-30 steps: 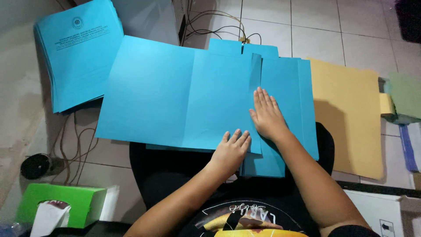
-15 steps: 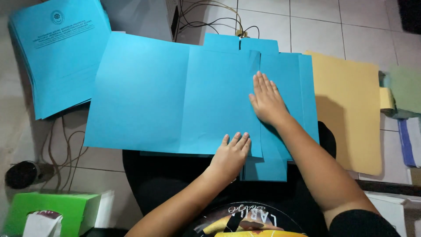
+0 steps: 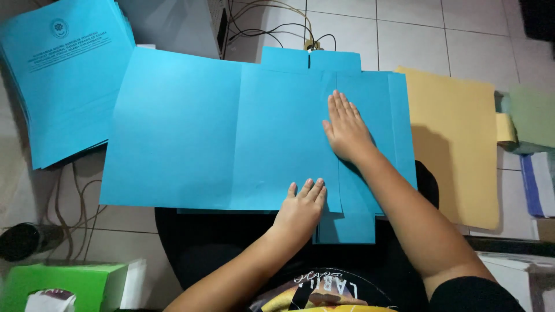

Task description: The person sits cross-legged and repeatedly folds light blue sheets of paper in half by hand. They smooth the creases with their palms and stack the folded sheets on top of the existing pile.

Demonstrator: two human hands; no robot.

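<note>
We press open blue folder [image 3: 231,133] flat across lap, above tiled floor [image 3: 462,34]. Left hand [image 3: 302,207] lies on lower edge, fingers together, palm down; right hand [image 3: 346,128] lies along right fold line, fingers extended, slightly spread; neither grips. Step, we judge: creasing flap. Next move calls for firm sweep along fold. Count: one blue stack [image 3: 60,75] at left, one yellow folder [image 3: 457,133] at right, one green tissue box [image 3: 63,283].
</note>
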